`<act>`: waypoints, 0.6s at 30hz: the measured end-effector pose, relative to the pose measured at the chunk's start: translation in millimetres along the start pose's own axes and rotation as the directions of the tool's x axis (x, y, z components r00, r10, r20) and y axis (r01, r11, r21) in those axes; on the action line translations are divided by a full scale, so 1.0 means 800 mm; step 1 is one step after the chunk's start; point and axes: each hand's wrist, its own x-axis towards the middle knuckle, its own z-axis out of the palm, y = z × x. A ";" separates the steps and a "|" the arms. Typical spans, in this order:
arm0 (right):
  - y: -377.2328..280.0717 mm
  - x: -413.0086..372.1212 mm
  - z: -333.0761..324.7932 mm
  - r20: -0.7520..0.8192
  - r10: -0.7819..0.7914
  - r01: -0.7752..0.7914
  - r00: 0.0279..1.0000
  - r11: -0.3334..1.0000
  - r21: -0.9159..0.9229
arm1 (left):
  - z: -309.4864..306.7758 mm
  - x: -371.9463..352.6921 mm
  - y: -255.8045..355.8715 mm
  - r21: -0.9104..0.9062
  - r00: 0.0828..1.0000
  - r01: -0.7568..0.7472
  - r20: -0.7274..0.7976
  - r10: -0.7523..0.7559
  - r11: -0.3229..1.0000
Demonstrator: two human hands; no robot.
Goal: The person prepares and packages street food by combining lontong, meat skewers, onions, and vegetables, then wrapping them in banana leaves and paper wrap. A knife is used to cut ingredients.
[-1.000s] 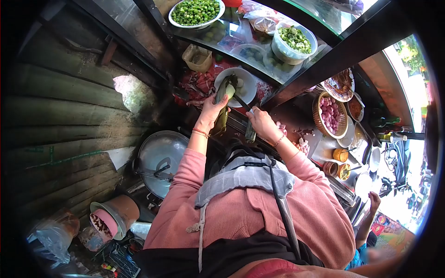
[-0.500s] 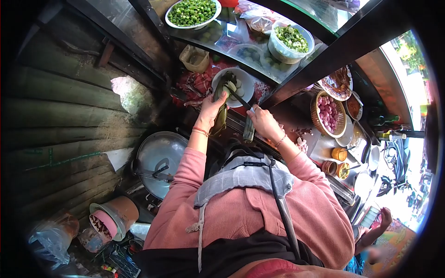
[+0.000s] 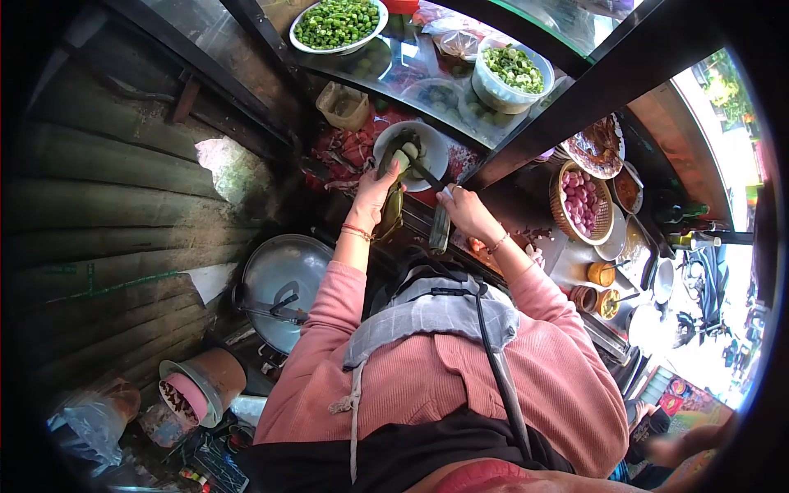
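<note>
My left hand [image 3: 376, 195] is wrapped around a pale rice cake [image 3: 400, 159] in a dark green leaf, its peeled end over a white bowl [image 3: 441, 150]. The leaf wrapper [image 3: 390, 218] hangs below my fingers. In my right hand [image 3: 468, 212] is a knife [image 3: 426, 174], its dark blade angled up and left across the bowl to the cake's cut end. Pale slices show at the blade and in the bowl. Just under my right hand, a grey-green cylinder [image 3: 440, 230] points down toward my apron.
Above the bowl, a glass shelf holds a plate of chopped green vegetables [image 3: 339, 26] and a plastic tub of chopped greens [image 3: 514, 72]. A basket of shallots [image 3: 582, 201] and sauce jars [image 3: 606, 302] stand at right. A lidded pot [image 3: 283, 267] sits at lower left.
The knife blade has shifted slightly at the cake's end, and a pale slice now leans away from it. At lower right, another person's raised arm has moved down.
</note>
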 end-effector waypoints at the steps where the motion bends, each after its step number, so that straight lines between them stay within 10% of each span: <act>1: -0.001 -0.002 -0.001 0.000 -0.002 0.002 1.000 1.000 -0.001 | -0.001 0.002 -0.001 0.000 1.000 0.010 -0.027 -0.010 1.000; 18: 0.007 -0.001 0.022 -0.021 -0.007 0.005 1.000 0.998 -0.060 | -0.011 -0.004 -0.002 0.011 0.984 -0.015 0.177 0.013 1.000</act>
